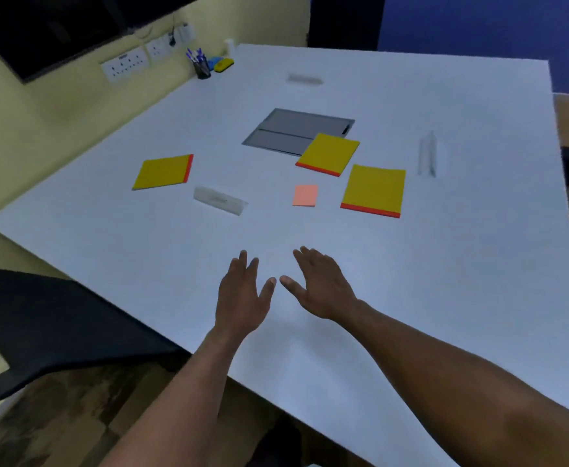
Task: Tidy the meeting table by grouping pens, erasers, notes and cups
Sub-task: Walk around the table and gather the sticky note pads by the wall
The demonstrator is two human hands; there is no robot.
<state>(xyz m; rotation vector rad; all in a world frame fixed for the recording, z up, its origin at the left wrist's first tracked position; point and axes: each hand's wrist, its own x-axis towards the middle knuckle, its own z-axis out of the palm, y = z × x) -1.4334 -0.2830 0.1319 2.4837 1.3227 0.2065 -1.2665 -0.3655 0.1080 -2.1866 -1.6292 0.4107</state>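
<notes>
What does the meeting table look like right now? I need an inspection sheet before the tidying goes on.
Surface: white table, grey hatch set in its middle.
Job's things: three yellow pads, one left, one overlapping the hatch, one right; pink note; pen cup and yellow eraser at the far corner.
Clutter: three clear sign holders, nearest.
Grippers: left hand and right hand open, empty, over the table.
Cables: one plugged into the wall sockets.
Surroundings: black chair, dark screen.
</notes>
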